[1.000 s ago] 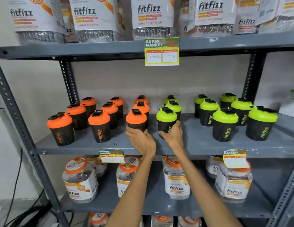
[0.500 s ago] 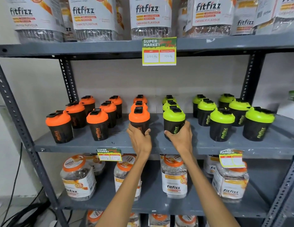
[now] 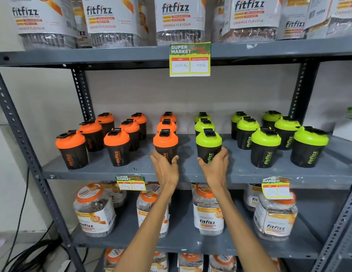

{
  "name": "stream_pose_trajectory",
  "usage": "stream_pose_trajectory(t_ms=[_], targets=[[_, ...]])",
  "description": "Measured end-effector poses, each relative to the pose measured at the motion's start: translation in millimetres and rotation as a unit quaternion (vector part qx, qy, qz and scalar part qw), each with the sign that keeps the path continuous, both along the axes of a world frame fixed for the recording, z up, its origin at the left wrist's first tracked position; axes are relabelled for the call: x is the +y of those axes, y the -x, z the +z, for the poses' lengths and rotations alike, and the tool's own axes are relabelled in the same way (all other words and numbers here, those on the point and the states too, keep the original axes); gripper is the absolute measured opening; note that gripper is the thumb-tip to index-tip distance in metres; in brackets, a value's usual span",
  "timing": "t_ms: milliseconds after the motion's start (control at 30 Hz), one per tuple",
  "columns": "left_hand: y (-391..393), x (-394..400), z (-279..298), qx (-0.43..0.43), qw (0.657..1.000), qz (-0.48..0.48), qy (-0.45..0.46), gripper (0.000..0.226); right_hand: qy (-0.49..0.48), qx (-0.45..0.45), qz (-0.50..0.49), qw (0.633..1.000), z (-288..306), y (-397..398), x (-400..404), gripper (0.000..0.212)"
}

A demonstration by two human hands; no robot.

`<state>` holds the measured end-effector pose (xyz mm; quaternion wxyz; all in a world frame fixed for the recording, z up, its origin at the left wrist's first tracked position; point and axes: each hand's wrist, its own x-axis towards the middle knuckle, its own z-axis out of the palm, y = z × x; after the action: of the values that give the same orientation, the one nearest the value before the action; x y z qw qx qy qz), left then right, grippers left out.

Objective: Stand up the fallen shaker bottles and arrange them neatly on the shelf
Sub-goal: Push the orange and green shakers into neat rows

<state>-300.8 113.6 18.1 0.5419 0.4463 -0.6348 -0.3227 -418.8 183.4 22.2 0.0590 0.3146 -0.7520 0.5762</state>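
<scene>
Black shaker bottles stand upright in rows on the grey middle shelf (image 3: 240,173): orange-lidded ones on the left, green-lidded ones on the right. My left hand (image 3: 165,167) grips the base of the front orange-lidded shaker (image 3: 165,143) in the centre row. My right hand (image 3: 215,166) wraps the lower part of the front green-lidded shaker (image 3: 208,144) beside it. Both bottles are upright near the shelf's front. The far-left orange shaker (image 3: 71,149) has its cap flipped open.
Large fitfizz jars (image 3: 180,18) fill the top shelf and more jars (image 3: 208,211) stand on the shelf below. Price tags (image 3: 189,59) hang from the shelf edges. Perforated steel uprights (image 3: 24,146) frame the sides. Black cables (image 3: 33,250) lie on the floor at left.
Both hands have closed around the two front centre bottles. The green-lidded shaker has shifted right, widening the gap between it and the orange one.
</scene>
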Motion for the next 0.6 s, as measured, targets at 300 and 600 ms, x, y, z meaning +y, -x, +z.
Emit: stream_pose_trajectory(t_ms=[300, 600], targets=[[-11.5, 8.7, -6.7, 0.008, 1.0, -0.007, 0.003, 0.104, 0.055, 0.017, 0.022, 0.998, -11.9, -14.2, 19.9, 0.097], [-109.4, 6.8, -25.2, 0.067, 0.987, 0.06, 0.137, 0.058, 0.185, 0.116, 0.114, 0.969, -16.6, -113.3, 6.3, 0.033]])
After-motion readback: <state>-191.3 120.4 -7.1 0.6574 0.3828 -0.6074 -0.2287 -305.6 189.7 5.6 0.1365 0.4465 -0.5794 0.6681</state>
